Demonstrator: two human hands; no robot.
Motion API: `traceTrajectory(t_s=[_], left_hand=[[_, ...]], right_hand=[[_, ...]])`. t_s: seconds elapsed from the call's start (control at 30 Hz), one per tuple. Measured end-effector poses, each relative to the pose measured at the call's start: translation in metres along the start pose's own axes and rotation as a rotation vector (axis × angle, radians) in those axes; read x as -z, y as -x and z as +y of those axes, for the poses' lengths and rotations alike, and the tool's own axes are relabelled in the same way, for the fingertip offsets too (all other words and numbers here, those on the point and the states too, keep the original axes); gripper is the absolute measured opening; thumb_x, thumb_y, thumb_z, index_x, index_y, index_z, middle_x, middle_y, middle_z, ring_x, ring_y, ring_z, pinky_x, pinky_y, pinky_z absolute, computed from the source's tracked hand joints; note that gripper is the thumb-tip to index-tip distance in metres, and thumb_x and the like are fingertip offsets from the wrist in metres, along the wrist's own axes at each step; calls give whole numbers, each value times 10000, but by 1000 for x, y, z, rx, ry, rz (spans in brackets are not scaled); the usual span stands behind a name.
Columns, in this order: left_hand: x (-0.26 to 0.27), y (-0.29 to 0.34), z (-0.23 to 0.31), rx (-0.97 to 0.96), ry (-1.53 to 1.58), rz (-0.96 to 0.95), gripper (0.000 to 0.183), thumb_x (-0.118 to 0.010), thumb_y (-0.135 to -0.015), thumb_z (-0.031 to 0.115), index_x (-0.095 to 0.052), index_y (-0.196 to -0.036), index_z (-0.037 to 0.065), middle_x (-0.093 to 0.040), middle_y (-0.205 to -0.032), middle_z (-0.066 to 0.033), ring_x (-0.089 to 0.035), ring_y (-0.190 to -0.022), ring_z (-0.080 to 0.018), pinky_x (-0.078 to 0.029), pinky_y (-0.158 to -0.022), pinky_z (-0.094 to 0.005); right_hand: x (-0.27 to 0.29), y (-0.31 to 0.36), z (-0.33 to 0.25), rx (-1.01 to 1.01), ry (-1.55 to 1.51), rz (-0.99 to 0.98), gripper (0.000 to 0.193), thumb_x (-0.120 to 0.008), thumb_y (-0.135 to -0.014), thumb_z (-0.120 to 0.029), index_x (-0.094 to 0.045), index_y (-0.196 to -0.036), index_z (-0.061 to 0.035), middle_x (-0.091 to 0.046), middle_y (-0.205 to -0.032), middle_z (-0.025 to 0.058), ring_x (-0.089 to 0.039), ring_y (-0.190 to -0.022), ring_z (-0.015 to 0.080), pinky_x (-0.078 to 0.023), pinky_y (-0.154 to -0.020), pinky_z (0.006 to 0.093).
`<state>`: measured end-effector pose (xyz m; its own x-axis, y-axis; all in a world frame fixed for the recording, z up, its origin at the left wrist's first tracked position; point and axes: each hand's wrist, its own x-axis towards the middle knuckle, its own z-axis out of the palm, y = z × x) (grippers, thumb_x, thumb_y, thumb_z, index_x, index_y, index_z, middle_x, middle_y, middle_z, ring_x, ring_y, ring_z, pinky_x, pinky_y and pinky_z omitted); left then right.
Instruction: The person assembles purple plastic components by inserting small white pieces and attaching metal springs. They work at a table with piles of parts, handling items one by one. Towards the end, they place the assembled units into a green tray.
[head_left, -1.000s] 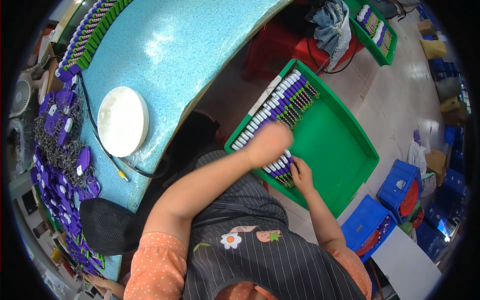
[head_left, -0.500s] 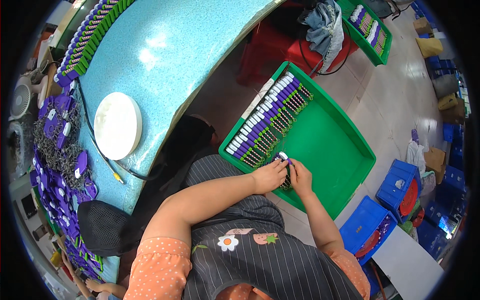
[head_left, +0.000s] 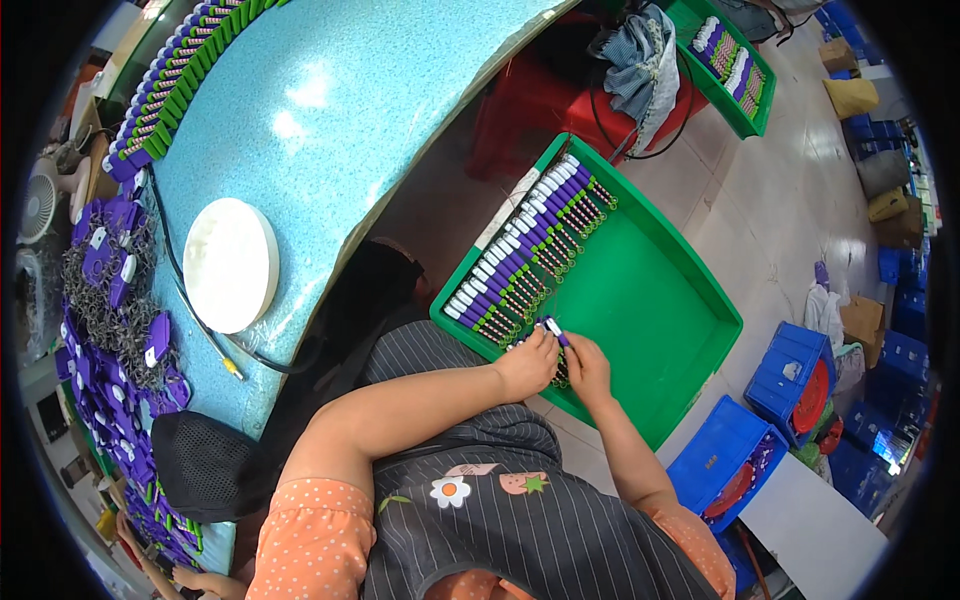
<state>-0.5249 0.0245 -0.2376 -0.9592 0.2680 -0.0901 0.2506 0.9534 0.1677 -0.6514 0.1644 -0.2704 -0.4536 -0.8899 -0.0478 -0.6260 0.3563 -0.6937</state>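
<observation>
Both my hands are over the near-left side of a green tray (head_left: 650, 300). A small purple-and-white plastic piece (head_left: 553, 327) is pinched between the fingertips of my left hand (head_left: 529, 366) and my right hand (head_left: 588, 368). Its lower part is hidden by my fingers. Close beyond them, along the tray's left wall, lies a slanting row of similar pieces (head_left: 510, 250), purple with white ends, each with a green part, a striped stem and a small ring. A few more striped stems show between my hands, partly covered.
To the left, a blue tabletop (head_left: 330, 130) carries a round white block (head_left: 231, 265), a black cable (head_left: 177, 270) and heaped purple pieces (head_left: 100, 400). A red stool (head_left: 520, 110) stands beyond the tray. Blue crates (head_left: 725, 460) stand at right; another green tray (head_left: 735, 70) is farther off.
The whole view has shifted slightly. My hands, still together on the piece, have moved a little left and toward me, and the piece has tilted somewhat.
</observation>
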Motion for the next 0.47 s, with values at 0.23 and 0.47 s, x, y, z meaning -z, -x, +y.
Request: traceTrajectory(t_s=[0.23,0.47], left_hand=[[-11,-13,14,55,51,130,588,-557,-791,379,-518,-1186,-54,-451,-1286,-241,-389,-1247,-370,-263,-1064,-454],[-4,-22,13,43,97,-168,758,-510,-833,529,-408,-1314,-48,-434,-1323,-230,-334,-1291,-372,-185,-1100,-482]], right_hand=[[-3,-4,9,75,-74,-68,314,-531,-831,-128,-585,-1112,3,-590,-1131,162,-532,-1063,341,-410,-920,412],[-24,46,36,-864,-616,367,435,-447,-942,-273,-430,-1312,-45,-434,-1352,149,-414,-1220,335,-321,-1021,426]])
